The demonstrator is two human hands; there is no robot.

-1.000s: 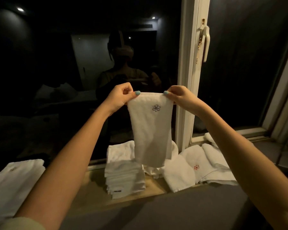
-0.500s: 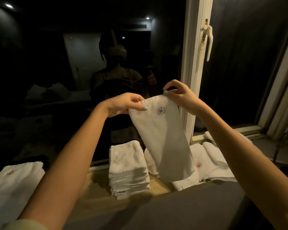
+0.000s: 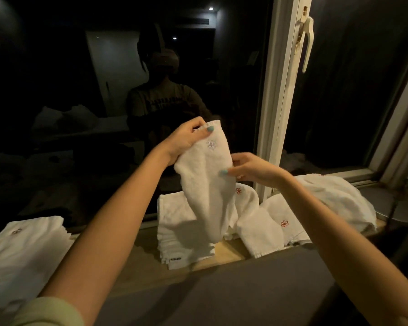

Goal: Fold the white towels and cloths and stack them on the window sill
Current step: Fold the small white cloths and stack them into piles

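Observation:
A small white towel point(image 3: 206, 184) with a blue flower mark hangs folded lengthwise in the air above the window sill point(image 3: 224, 251). My left hand point(image 3: 186, 138) pinches its top edge. My right hand point(image 3: 250, 169) holds its right side about halfway down, thumb on the front. Its lower end dangles over a neat stack of folded white cloths point(image 3: 177, 234) on the sill. Loose white towels with red flower marks point(image 3: 266, 222) lie to the right of the stack.
Another pile of white cloth point(image 3: 21, 252) lies at the left on the sill. A crumpled white towel point(image 3: 339, 198) sits at the far right. The white window frame point(image 3: 278, 97) with its handle point(image 3: 307, 41) rises behind. A dark grey surface point(image 3: 222, 297) lies in front.
My right hand let go of the top corner and moved down to the towel's right side. My left hand now holds the top alone, and the towel has sunk lower over the stack.

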